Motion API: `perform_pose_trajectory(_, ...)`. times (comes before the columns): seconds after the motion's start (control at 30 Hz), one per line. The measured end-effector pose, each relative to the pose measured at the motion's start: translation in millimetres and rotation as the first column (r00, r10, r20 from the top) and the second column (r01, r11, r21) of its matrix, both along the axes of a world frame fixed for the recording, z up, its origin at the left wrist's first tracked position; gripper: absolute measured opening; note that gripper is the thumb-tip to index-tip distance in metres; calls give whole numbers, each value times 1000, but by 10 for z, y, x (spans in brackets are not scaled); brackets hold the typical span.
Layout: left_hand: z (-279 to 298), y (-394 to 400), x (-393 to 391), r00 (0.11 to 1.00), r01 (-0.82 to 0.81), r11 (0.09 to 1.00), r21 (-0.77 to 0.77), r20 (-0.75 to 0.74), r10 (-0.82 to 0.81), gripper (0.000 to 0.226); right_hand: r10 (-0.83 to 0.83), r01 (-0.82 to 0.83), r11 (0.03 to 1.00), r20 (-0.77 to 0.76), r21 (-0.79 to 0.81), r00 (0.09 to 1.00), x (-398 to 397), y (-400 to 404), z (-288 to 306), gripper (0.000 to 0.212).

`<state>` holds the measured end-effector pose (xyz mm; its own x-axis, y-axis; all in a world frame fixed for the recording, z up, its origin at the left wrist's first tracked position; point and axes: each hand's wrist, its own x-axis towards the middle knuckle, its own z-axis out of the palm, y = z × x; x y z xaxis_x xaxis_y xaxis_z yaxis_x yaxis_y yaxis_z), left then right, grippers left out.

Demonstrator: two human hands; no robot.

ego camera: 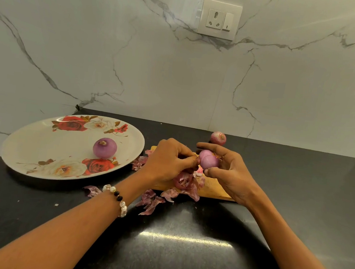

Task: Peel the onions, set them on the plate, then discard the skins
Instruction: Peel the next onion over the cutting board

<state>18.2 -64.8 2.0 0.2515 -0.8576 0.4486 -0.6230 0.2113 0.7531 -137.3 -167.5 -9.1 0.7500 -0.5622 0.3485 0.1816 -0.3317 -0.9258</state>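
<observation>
My right hand [229, 175] grips a mostly peeled purple onion [208, 162] above the wooden cutting board [214, 191]. My left hand [169, 162] pinches a strip of skin at the onion's left side. One peeled onion [105, 147] lies on the floral plate [38, 140] at the left. An unpeeled onion [218, 138] sits on the counter behind my hands. Loose purple skins [151, 201] lie on the board and on the counter in front of it.
The black counter [181, 245] meets a white marble wall with a socket [219, 19]. A stray skin piece [92, 190] lies near the plate's front edge. Small flecks dot the counter at the left.
</observation>
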Motion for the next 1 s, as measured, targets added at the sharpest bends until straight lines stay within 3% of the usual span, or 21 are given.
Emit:
perform_pose_trajectory(0.43, -42, 10, -48, 988, -42, 996, -76, 143, 53, 13, -37, 34, 997, -44, -69, 998, 10, 15, 6, 58)
perform_pose_trajectory(0.6, -68, -15, -75, 976, -122, 984, -129, 167, 143, 12, -60, 56, 992, -30, -117, 998, 31, 33, -22, 58)
perform_pose_trajectory(0.77, -37, -21, -60, 982, -189, 978, -94, -4, 189, 12, -21, 15, 998, 87, 66, 996, 84, 49, -47, 58)
perform_pose_trajectory(0.9, -1, 6, -73, 980, -68, 997, -36, -190, 60, 9, -37, 19, 990, 127, 140, 991, 51, 15, -16, 54)
perform_pose_trajectory(1.0, 31, 35, -81, 986, 2, 1000, -8, -167, -3, 20, -54, 39, 990, 107, 133, 993, 35, -6, -11, 53)
